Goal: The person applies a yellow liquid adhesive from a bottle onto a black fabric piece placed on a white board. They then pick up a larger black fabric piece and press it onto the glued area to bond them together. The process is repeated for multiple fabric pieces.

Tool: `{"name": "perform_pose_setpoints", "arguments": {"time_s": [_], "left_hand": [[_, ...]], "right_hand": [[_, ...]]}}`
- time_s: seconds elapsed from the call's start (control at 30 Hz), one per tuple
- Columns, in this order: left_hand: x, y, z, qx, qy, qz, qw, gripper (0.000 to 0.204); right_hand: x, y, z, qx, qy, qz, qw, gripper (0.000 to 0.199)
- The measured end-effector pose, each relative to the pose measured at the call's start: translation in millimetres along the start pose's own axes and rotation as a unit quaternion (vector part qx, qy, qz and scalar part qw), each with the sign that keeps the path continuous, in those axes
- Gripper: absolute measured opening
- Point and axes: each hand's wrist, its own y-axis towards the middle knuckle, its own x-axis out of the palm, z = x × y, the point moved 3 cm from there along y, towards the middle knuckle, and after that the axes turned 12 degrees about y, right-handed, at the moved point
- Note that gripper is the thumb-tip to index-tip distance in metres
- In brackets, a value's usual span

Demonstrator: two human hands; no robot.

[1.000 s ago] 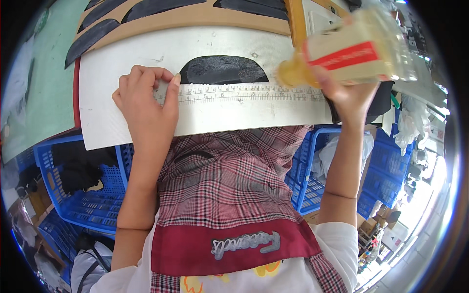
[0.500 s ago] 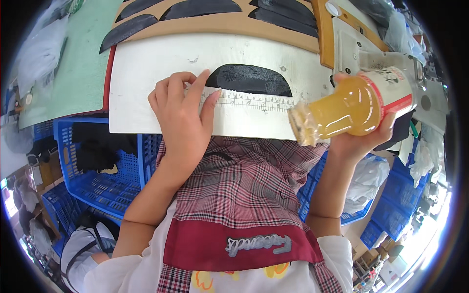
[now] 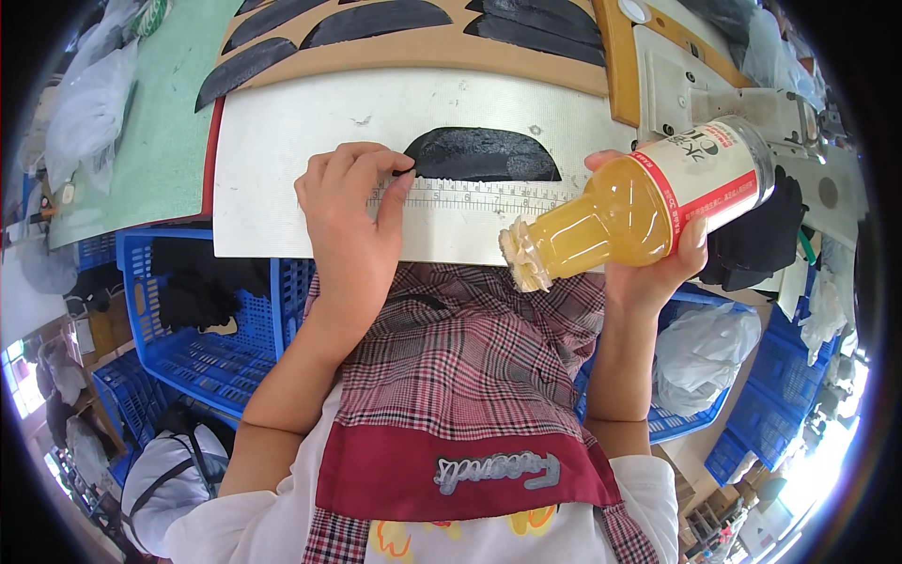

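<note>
White work board (image 3: pixel 282 117) lay under a black half-moon piece (image 3: pixel 484 155) and a slanted bottle (image 3: pixel 648 202)

The board's left side met a green tabletop (image 3: pixel 160 141); along its far side ran a tan cardboard panel (image 3: pixel 413 54) bearing more black pieces (image 3: pixel 376 25). Bare white surface separated the half-moon from that panel, with more beyond the left hand (image 3: pixel 352 202), while the near edge stopped close to the plaid apron (image 3: pixel 451 376).

The half-moon lay toward the board's right half, its long axis running left to right beside a ruler (image 3: pixel 470 197) (whose right stretch passed out of sight by the bottle). Its straight side faced the person and its curve faced away. The left thumb and fingertips were pinched together at its left corner.

The right hand (image 3: pixel 648 277) was wrapped around the bottle of yellow liquid. Its long axis ran diagonally, base up to the right, ragged mouth aimed down-left, near the board's front edge.
</note>
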Motion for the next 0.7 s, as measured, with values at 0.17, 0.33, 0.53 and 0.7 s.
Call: {"name": "perform_pose_setpoints", "arguments": {"time_s": [0.17,0.33,0.53,0.7], "left_hand": [[-4,8,-1,-0.079,-0.056,-0.044,0.994,0.012],[-8,26,-4,-0.079,-0.099,-0.176,0.976,0.011],[3,54,-4,-0.095,-0.356,-0.273,0.889,0.016],[7,76,4,-0.144,-0.497,-0.358,0.777,0.031]], "right_hand": [[6,-2,2,0.005,0.0,-0.022,1.0,0.08],[6,-13,4,0.023,-0.009,-0.019,1.0,0.081],[5,-23,13,0.059,0.014,0.019,0.998,0.085],[6,-26,20,0.102,0.048,0.023,0.993,0.09]]}}
